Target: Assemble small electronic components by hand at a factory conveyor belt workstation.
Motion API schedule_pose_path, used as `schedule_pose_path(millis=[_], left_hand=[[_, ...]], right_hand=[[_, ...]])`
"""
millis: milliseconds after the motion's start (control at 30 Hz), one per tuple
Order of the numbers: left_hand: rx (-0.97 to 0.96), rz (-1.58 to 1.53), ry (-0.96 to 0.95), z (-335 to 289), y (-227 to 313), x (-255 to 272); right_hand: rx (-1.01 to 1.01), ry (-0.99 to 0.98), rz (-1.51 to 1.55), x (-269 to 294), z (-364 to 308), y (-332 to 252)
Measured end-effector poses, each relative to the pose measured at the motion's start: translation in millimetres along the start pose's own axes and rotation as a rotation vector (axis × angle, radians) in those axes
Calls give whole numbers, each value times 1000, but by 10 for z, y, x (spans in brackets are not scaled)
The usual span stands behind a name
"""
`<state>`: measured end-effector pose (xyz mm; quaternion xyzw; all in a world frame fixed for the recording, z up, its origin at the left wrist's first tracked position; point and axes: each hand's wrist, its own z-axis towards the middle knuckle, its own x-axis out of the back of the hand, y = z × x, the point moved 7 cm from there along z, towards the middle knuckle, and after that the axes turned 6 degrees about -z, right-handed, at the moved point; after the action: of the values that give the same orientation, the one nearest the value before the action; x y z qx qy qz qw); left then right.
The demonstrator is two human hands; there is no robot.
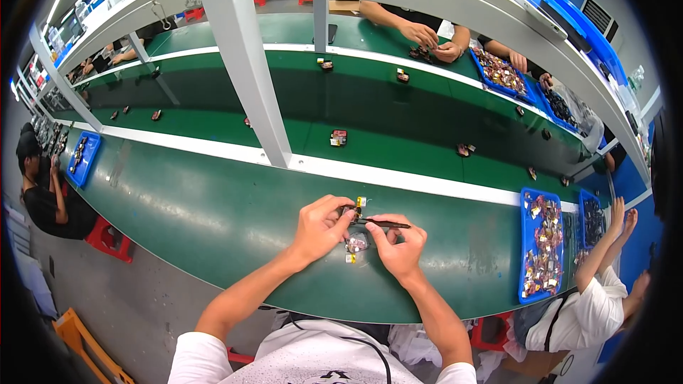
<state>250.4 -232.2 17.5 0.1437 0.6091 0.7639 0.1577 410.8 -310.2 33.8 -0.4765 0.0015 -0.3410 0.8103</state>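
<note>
Over the green bench, my left hand is closed, pinching a small dark electronic part between thumb and fingers. A yellow label shows at the part's far side. My right hand grips black tweezers, whose tips point left and reach the part; whether they touch it is too small to tell. Just below, between the two hands, a small assembly with reddish and clear pieces lies on the bench, with a yellow label at its near edge.
A blue tray full of small wired parts stands to the right, with another blue tray beyond it. Ahead, a green conveyor carries scattered assemblies behind a white rail and a post. Co-workers sit left, right and opposite.
</note>
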Motion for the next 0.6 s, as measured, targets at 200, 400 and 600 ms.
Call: schedule_pose_path(millis=[200, 400, 600], left_hand=[[-49, 31, -5, -9, 37, -18], [-90, 45, -35, -4, 69, -22], [-78, 33, -58, 31, 66, 6]], right_hand=[[-162, -33, 101, 14, -33, 219], [-317, -59, 262, 2, -15, 292], [-362, -94, 331, -5, -15, 349]])
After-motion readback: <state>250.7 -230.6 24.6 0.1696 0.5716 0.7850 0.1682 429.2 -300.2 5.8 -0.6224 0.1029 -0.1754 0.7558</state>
